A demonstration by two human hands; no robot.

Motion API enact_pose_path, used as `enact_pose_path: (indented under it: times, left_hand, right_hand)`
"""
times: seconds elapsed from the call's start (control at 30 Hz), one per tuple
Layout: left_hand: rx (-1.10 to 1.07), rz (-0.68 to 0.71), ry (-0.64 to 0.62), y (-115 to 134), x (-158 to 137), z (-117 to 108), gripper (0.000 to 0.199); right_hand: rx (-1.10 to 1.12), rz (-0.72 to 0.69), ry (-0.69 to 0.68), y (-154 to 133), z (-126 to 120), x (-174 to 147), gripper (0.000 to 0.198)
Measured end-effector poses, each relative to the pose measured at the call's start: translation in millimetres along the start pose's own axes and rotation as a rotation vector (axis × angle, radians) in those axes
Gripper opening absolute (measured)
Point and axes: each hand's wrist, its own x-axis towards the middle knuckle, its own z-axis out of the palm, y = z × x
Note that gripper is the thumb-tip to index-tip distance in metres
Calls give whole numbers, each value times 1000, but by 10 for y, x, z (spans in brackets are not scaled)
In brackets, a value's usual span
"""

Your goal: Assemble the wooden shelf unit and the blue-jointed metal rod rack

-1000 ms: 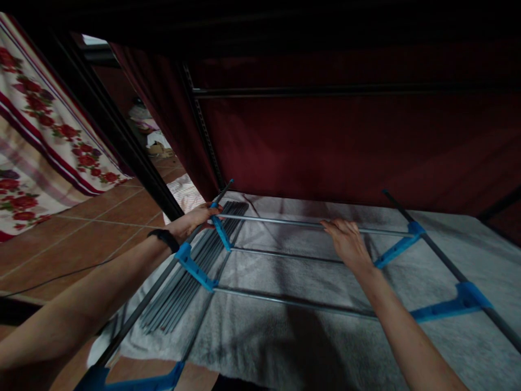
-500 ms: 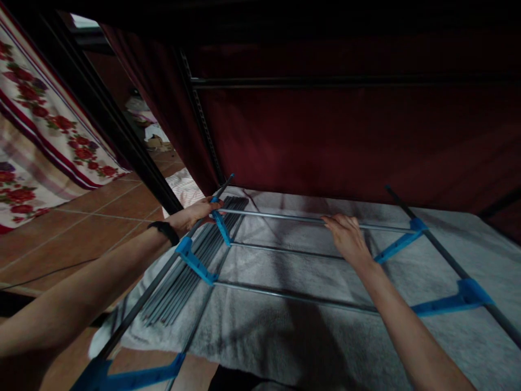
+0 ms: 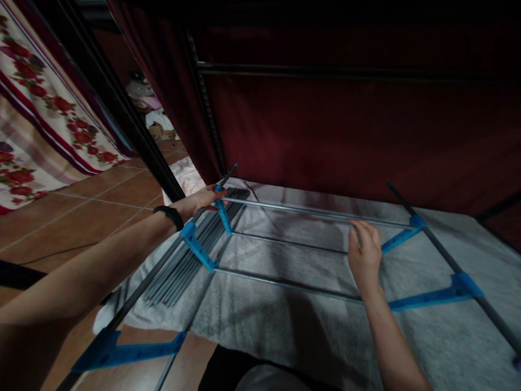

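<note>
A frame of grey metal tubes with blue plastic brackets lies over a grey blanket [image 3: 325,331]. My left hand [image 3: 209,198], a black band on its wrist, is closed on the frame's left side tube at the far blue bracket [image 3: 223,217]. Just below the long far crossbar [image 3: 293,208], my right hand [image 3: 365,252] has its fingers bent, with a gap between thumb and fingers. Its fingertips reach the crossbar, but it does not grip it. To its right is another blue bracket [image 3: 401,239]. Loose grey tubes [image 3: 191,260] lie in a bundle under the frame's left side.
Behind the blanket hangs a dark red curtain [image 3: 345,136], crossed by a black metal bar [image 3: 325,71]. A black post [image 3: 134,130] slants at the left. Beyond it are a floral cloth [image 3: 61,119] and brown floor tiles [image 3: 97,209].
My right hand has slid right along the crossbar, toward the right bracket, and its grip has loosened. My left hand stays at its bracket. The whole view has shifted slightly.
</note>
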Motion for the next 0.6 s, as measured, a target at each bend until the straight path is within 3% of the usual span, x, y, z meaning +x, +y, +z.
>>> enact_pose_path:
  times: [0.1, 0.17, 0.27, 0.37, 0.5, 0.6]
  left_hand:
    - [-2, 7, -8, -63, 84, -34, 52]
    - [-1, 4, -6, -93, 118, -51, 56]
    - [1, -1, -15, -97, 107, -58, 58]
    - [8, -3, -45, -57, 58, -52, 63]
    - [60, -123, -45, 4, 63, -49, 76]
    - [65, -187, -10, 22, 132, -33, 63]
  right_hand:
    - [17, 304, 188, 322, -155, -331, 32]
    - [31, 492, 291, 605, -234, -453, 45]
    - [40, 657, 307, 951, -292, -421, 71]
    - [164, 698, 332, 1067, -295, -199, 72]
    - [335, 705, 345, 992, -274, 138, 49]
    - [392, 649, 406, 948, -260, 280, 52]
